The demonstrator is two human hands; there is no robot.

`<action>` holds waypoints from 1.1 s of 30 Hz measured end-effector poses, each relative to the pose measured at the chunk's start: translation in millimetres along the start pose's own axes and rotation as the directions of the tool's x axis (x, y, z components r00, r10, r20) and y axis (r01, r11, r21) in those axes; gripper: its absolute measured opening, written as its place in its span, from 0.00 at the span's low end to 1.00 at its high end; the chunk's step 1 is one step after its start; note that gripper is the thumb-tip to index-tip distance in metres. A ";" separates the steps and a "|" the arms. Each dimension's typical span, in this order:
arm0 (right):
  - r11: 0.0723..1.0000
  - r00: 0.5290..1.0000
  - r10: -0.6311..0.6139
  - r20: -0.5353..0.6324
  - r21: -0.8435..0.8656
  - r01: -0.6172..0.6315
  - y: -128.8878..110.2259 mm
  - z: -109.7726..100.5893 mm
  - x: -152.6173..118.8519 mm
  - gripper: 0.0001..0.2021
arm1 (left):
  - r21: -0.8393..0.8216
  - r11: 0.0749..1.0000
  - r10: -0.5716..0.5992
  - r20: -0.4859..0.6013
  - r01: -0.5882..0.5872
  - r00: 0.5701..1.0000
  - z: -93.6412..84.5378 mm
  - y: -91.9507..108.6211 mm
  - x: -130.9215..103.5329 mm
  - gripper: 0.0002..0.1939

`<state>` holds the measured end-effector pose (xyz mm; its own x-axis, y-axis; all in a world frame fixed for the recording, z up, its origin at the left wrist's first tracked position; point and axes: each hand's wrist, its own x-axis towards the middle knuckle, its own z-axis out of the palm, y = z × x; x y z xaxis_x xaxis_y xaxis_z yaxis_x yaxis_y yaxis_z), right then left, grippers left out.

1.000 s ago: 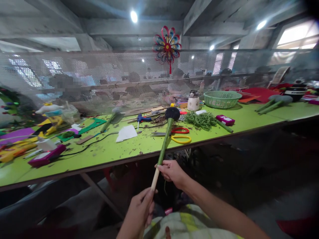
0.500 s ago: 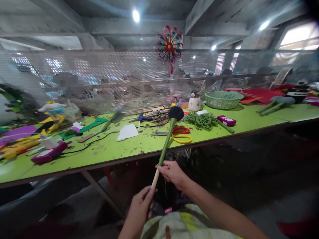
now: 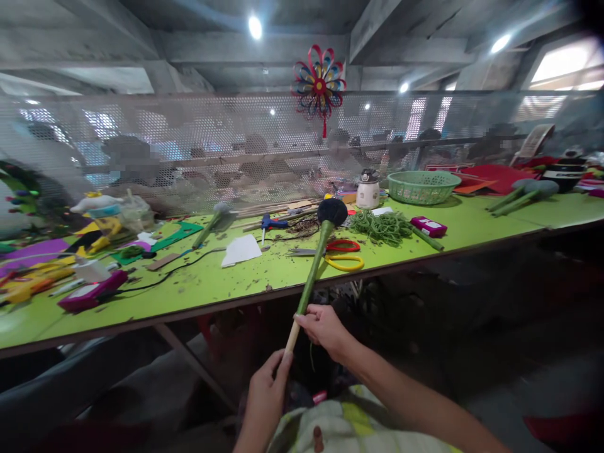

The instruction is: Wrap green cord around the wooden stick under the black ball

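Note:
A long wooden stick [image 3: 292, 338] slants up from my lap over the table edge. Green yarn [image 3: 311, 280] covers its upper length, and a dark fuzzy round head [image 3: 332, 212] tops it. My left hand [image 3: 270, 387] is closed around the bare lower end. At the lower edge of the wrapping, my right hand [image 3: 325, 328] pinches the yarn against the stick, and a loose strand hangs beneath that hand. Scissors [image 3: 343, 254] with red and yellow handles lie on the table behind the stick. To their right rests a heap of green yarn strands [image 3: 381, 227].
On the green table [image 3: 198, 292] are a blue glue gun [image 3: 274, 223], a white paper [image 3: 241, 250], a magenta box [image 3: 428, 226], a green basket [image 3: 425, 187] and a white jar [image 3: 367, 192]. More green-stemmed pieces [image 3: 523, 195] lie at right. A perforated screen [image 3: 217, 151] stands behind.
The stick and both hands have shifted very slightly left. My grip looks the same, with both hands at nearly the same places on the stick.

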<state>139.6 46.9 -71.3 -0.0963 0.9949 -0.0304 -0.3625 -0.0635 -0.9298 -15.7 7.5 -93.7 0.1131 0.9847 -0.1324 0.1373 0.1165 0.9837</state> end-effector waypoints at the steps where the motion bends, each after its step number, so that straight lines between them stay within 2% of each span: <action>1: 1.000 0.999 0.017 0.029 0.024 -0.018 -0.5 -0.6 -0.4 0.17 | -0.070 0.995 -0.062 0.063 0.066 0.996 -0.6 1.1 -0.5 0.21; 3: 0.996 0.993 0.055 0.101 0.069 -0.062 -3.3 -2.4 -1.8 0.16 | -0.250 0.934 -0.186 0.263 0.253 0.947 -2.3 3.9 -1.7 0.20; 5: 0.991 0.985 0.079 0.151 0.092 -0.093 -6.9 -3.6 -2.9 0.17 | -0.389 0.830 -0.207 0.449 0.399 0.869 -4.0 6.1 -2.3 0.18; 7: 0.990 0.984 0.089 0.156 0.092 -0.104 -9.0 -3.5 -3.1 0.17 | -0.430 0.776 -0.197 0.529 0.461 0.825 -4.5 6.6 -1.6 0.18; 8: 0.991 0.986 0.089 0.144 0.085 -0.102 -9.0 -2.9 -2.7 0.18 | -0.415 0.786 -0.206 0.524 0.459 0.827 -4.2 6.1 -0.8 0.18; 9: 0.993 0.989 0.085 0.125 0.075 -0.094 -8.4 -2.0 -2.1 0.18 | -0.377 0.819 -0.225 0.482 0.432 0.847 -3.6 5.4 0.1 0.19; 11: 0.997 0.995 0.060 0.075 0.049 -0.064 -5.7 0.0 -0.4 0.18 | -0.243 0.921 -0.225 0.300 0.303 0.927 -1.9 3.6 2.3 0.21; 12: 0.998 0.997 0.045 0.057 0.038 -0.047 -4.2 0.8 0.4 0.18 | -0.165 0.962 -0.183 0.192 0.215 0.964 -1.3 2.9 3.3 0.22; 14: 0.999 0.999 0.029 0.045 0.022 -0.030 -2.0 1.5 1.3 0.18 | -0.063 0.994 -0.086 0.064 0.090 0.994 -1.1 2.6 4.9 0.24; 16: 1.000 0.998 0.027 0.056 0.012 -0.028 -1.8 0.8 1.1 0.18 | -0.057 0.996 -0.062 0.063 0.065 0.996 -2.5 4.2 5.5 0.25; 18: 0.999 0.997 0.030 0.078 0.008 -0.031 -3.0 -0.8 0.0 0.17 | -0.102 0.985 -0.125 0.142 0.140 0.982 -5.1 7.7 4.9 0.25; 20: 1.000 0.995 0.024 0.097 0.013 -0.025 -4.4 -2.3 -1.3 0.17 | -0.196 0.947 -0.195 0.277 0.254 0.941 -7.9 12.4 3.4 0.23; 22: 1.000 0.994 0.017 0.110 0.023 -0.019 -4.9 -2.9 -2.2 0.17 | -0.306 0.874 -0.231 0.424 0.378 0.876 -9.6 16.2 1.8 0.20; 23: 1.000 0.994 0.014 0.112 0.025 -0.017 -4.8 -2.8 -2.4 0.16 | -0.338 0.844 -0.231 0.471 0.416 0.851 -9.6 17.2 1.3 0.19; 24: 1.000 0.994 0.013 0.110 0.023 -0.015 -4.5 -2.3 -2.4 0.16 | -0.348 0.834 -0.232 0.483 0.428 0.845 -9.0 17.6 1.1 0.19; 25: 1.000 0.995 0.011 0.100 0.018 -0.013 -4.1 -1.7 -2.3 0.17 | -0.337 0.844 -0.238 0.462 0.417 0.854 -7.8 17.4 1.0 0.19; 27: 1.000 0.998 -0.001 0.066 -0.007 0.001 -2.8 0.0 -1.5 0.17 | -0.254 0.912 -0.234 0.324 0.322 0.917 -4.7 15.7 1.5 0.21; 29: 0.999 0.999 -0.023 0.034 -0.034 0.024 -1.4 1.3 -0.6 0.17 | -0.123 0.980 -0.137 0.133 0.154 0.982 -1.8 14.0 1.8 0.24; 30: 0.999 0.999 -0.031 0.028 -0.044 0.032 -0.9 1.5 -0.4 0.17 | -0.065 0.995 -0.074 0.068 0.079 0.995 -1.0 13.5 1.7 0.24; 31: 0.998 0.999 -0.034 0.030 -0.048 0.035 -0.7 1.3 -0.3 0.17 | -0.029 0.999 -0.033 0.039 0.034 0.999 -0.8 13.5 1.4 0.25; 33: 0.999 0.998 -0.022 0.056 -0.039 0.024 -1.4 -0.2 -1.0 0.16 | -0.052 0.996 -0.067 0.068 0.071 0.995 -1.9 14.5 0.5 0.24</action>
<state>140.4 46.0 -70.1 -0.1401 0.9901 0.0102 -0.3279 -0.0366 -0.9440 -15.5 10.0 -79.3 0.1701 0.9637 -0.2059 0.0931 0.1923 0.9769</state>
